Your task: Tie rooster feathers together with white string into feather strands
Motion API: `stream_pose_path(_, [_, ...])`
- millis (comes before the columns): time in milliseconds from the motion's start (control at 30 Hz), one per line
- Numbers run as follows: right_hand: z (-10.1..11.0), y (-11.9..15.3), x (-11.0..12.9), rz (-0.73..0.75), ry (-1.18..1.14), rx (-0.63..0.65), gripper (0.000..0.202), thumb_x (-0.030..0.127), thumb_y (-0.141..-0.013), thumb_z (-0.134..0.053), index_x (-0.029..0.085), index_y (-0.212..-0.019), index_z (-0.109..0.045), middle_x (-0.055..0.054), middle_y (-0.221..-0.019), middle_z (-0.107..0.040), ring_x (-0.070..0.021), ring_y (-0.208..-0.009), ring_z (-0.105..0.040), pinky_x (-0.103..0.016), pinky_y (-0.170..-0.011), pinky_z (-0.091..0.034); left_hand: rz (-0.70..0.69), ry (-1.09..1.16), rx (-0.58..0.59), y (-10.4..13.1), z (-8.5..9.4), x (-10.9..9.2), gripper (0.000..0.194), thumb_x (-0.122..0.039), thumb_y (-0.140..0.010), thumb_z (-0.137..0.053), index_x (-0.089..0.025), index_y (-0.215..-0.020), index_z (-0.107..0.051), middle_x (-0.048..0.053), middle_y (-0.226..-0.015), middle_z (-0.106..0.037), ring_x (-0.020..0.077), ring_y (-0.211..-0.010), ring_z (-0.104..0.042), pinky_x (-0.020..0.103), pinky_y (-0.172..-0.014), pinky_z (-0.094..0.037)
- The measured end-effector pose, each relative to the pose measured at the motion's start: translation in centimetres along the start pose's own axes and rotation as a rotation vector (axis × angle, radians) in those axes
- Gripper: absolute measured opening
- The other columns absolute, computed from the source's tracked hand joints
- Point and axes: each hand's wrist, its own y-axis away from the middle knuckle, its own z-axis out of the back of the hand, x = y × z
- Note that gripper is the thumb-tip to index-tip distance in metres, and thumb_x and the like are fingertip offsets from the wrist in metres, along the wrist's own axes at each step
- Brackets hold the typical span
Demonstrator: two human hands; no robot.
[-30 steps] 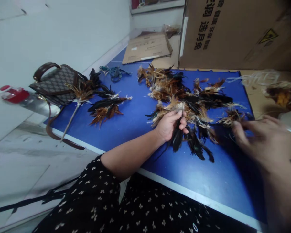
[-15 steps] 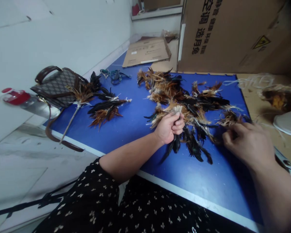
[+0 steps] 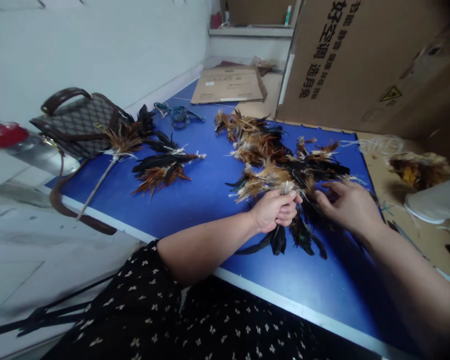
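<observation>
My left hand [image 3: 276, 211] is closed around a bundle of feathers, pale quill ends [image 3: 287, 187] sticking up above the fingers and dark feathers [image 3: 278, 241] hanging below. To its right, my right hand [image 3: 347, 205] has its thumb and forefinger apart, beside the dark feathers at the right part of the pile; nothing shows between them. A large pile of brown and black feathers [image 3: 262, 142] lies on the blue table top [image 3: 210, 200] behind both hands. Left of it lies a smaller tied bunch [image 3: 165, 170].
A patterned handbag [image 3: 82, 125], a red-capped bottle [image 3: 41, 150] and a feathered stick [image 3: 97, 186] are at the left. Blue-green cords [image 3: 180, 116] lie behind. Flat cardboard [image 3: 228, 85] and a big carton [image 3: 333, 65] stand at the back, a white cup-like object [image 3: 435, 200] at the right.
My right hand has moved left, toward my left hand, and its fingers have spread. My left hand has shifted slightly right with its bundle. The view has shifted a little.
</observation>
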Motion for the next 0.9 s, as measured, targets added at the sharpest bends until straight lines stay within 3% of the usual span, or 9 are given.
stream_pose_path(67, [-0.9,-1.9,0.4,-0.06,-0.053,0.046,0.035,0.054,-0.088,-0.075,0.02,-0.095,-0.085,-0.012,-0.083,-0.078,-0.0288,-0.079,-0.071,-0.041,-0.079,-0.054,0.002,0.004,0.009,-0.1,0.1,0.0,0.031,-0.045,-0.101,-0.076,-0.019,-0.092,-0.061,-0.012,-0.058,-0.031,0.006,-0.046,-0.023,0.016,-0.042,-0.019])
stream_pose_path(167, [-1.5,-3.8,0.4,-0.168,-0.191,0.077,0.031,0.053,-0.08,-0.082,0.023,-0.074,-0.077,-0.002,-0.057,-0.065,-0.019,-0.054,-0.057,-0.034,-0.059,-0.044,0.009,-0.001,0.026,-0.2,0.2,-0.2,0.035,-0.048,-0.098,-0.078,-0.019,-0.09,-0.06,-0.011,-0.058,-0.034,0.0056,-0.046,-0.024,0.016,-0.043,-0.02])
stream_pose_path(267, [-0.5,-4.6,-0.1,-0.254,-0.379,0.005,0.037,0.057,-0.079,-0.085,0.022,-0.073,-0.073,0.002,-0.051,-0.056,-0.0137,-0.048,-0.044,-0.032,-0.052,-0.033,0.019,-0.015,0.028,-0.2,0.2,-0.2,0.039,-0.052,-0.097,-0.079,-0.019,-0.089,-0.06,-0.011,-0.059,-0.033,0.0049,-0.046,-0.024,0.016,-0.043,-0.018])
stream_pose_path(433, [2.8,-4.0,-0.1,-0.321,-0.823,-0.177,0.058,0.075,-0.074,-0.09,0.024,-0.079,-0.063,0.002,-0.064,-0.058,-0.0126,-0.056,-0.049,-0.03,-0.054,-0.039,-0.027,-0.036,-0.001,-0.2,0.2,0.2,0.048,-0.06,-0.09,-0.086,-0.019,-0.089,-0.061,-0.012,-0.058,-0.032,0.0038,-0.046,-0.022,0.017,-0.045,-0.014])
stream_pose_path(567, [3.9,-2.2,0.9,-0.334,-1.105,-0.211,0.063,0.067,-0.058,-0.104,0.024,-0.078,-0.064,0.002,-0.071,-0.064,-0.0122,-0.06,-0.056,-0.03,-0.061,-0.051,-0.066,-0.056,-0.041,-0.1,-0.1,0.4,0.056,-0.063,-0.08,-0.095,-0.018,-0.092,-0.064,-0.013,-0.057,-0.032,0.0034,-0.047,-0.022,0.017,-0.046,-0.013])
stream_pose_path(667, [3.3,-0.4,1.8,-0.331,-1.237,-0.189,0.059,0.058,-0.056,-0.109,0.023,-0.078,-0.068,-0.002,-0.079,-0.074,-0.0135,-0.066,-0.062,-0.03,-0.066,-0.056,-0.063,-0.066,-0.073,0.1,-0.4,0.2,0.058,-0.06,-0.076,-0.099,-0.018,-0.098,-0.066,-0.013,-0.058,-0.033,0.0035,-0.048,-0.022,0.018,-0.047,-0.013])
stream_pose_path(900, [0.2,2.7,3.3,-0.335,-1.36,-0.109,0.039,0.044,-0.07,-0.106,0.023,-0.09,-0.081,-0.003,-0.086,-0.078,-0.0165,-0.072,-0.067,-0.032,-0.07,-0.061,-0.069,-0.084,-0.103,0.2,-0.8,0.1,0.056,-0.057,-0.077,-0.1,-0.018,-0.102,-0.068,-0.013,-0.062,-0.031,0.0035,-0.049,-0.023,0.02,-0.048,-0.01])
